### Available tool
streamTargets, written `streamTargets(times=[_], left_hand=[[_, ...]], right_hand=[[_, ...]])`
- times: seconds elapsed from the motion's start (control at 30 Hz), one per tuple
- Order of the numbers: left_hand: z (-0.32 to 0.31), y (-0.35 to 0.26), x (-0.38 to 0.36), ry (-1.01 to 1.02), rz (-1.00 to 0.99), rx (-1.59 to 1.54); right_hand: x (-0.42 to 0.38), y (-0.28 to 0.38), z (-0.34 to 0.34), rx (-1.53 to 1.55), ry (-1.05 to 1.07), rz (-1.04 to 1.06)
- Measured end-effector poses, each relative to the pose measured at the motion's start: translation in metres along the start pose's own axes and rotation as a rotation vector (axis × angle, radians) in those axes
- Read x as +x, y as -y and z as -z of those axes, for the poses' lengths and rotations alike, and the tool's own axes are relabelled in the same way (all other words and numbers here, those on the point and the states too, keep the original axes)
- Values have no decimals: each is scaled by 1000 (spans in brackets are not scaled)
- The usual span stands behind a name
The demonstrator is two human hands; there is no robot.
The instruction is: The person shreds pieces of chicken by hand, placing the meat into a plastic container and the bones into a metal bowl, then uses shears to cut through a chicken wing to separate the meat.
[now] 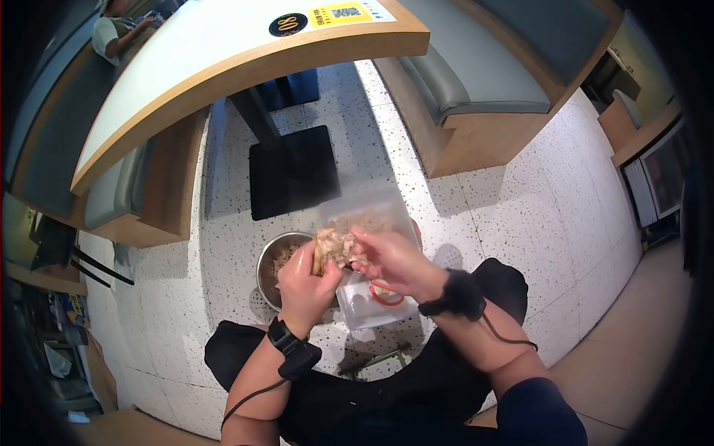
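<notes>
A pale, stringy piece of chicken [336, 247], with yellowish skin on its left side, is held up between my two hands. My left hand [303, 286] grips its left side, the thumb pressed along the lower edge. At the right side, my right hand [396, 260] pinches the torn meat with fingers and thumb. Beneath the left hand stands a round metal bowl [262, 276] with shreds in it, partly covered by the hand. A translucent plastic container [372, 314] sits below the right hand, more pale shreds at its far end. A red scissor-like handle loop [387, 303] shows by the right palm.
Ahead is a white-topped table [201, 44] with a wooden edge, its black base plate [290, 171] on the speckled floor [476, 223]. Grey padded benches [483, 67] flank it. Another person [119, 33] is at the far upper left. My knees surround the containers.
</notes>
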State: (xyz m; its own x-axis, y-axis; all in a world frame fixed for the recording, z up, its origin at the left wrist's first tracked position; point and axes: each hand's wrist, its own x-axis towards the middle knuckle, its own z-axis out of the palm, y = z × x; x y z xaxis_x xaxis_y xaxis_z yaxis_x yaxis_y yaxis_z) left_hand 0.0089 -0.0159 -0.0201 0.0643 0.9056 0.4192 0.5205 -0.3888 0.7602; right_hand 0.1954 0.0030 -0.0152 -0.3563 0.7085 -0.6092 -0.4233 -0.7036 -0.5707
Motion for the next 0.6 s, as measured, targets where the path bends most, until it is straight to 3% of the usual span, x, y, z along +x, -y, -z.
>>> streamTargets(times=[0.03, 0.07, 0.13, 0.2, 0.27, 0.4, 0.47, 0.5, 0.57, 0.6], left_hand=[[3, -11, 2, 44, 221, -115], [3, -7, 3, 41, 223, -113], [4, 0, 6, 100, 442, -307], [9, 5, 7, 147, 490, -303], [8, 17, 6, 146, 595, -553], [13, 19, 6, 177, 732, -770], [14, 23, 5, 213, 790, -846], [14, 27, 4, 209, 792, -848], [15, 34, 2, 230, 819, -932], [17, 35, 2, 228, 820, -932]], right_hand=[[2, -3, 2, -46, -8, 77], [4, -4, 4, -47, -6, 74], [5, -4, 8, -222, 3, 147], [1, -2, 6, -218, -7, 166], [-3, 3, 5, -219, -13, 185], [-5, 6, 16, -357, 46, 278], [-9, 6, 13, -847, 39, 519], [-10, 7, 13, -850, 42, 516], [-10, 9, 14, -1412, 104, 1012], [-10, 10, 15, -1412, 106, 1011]])
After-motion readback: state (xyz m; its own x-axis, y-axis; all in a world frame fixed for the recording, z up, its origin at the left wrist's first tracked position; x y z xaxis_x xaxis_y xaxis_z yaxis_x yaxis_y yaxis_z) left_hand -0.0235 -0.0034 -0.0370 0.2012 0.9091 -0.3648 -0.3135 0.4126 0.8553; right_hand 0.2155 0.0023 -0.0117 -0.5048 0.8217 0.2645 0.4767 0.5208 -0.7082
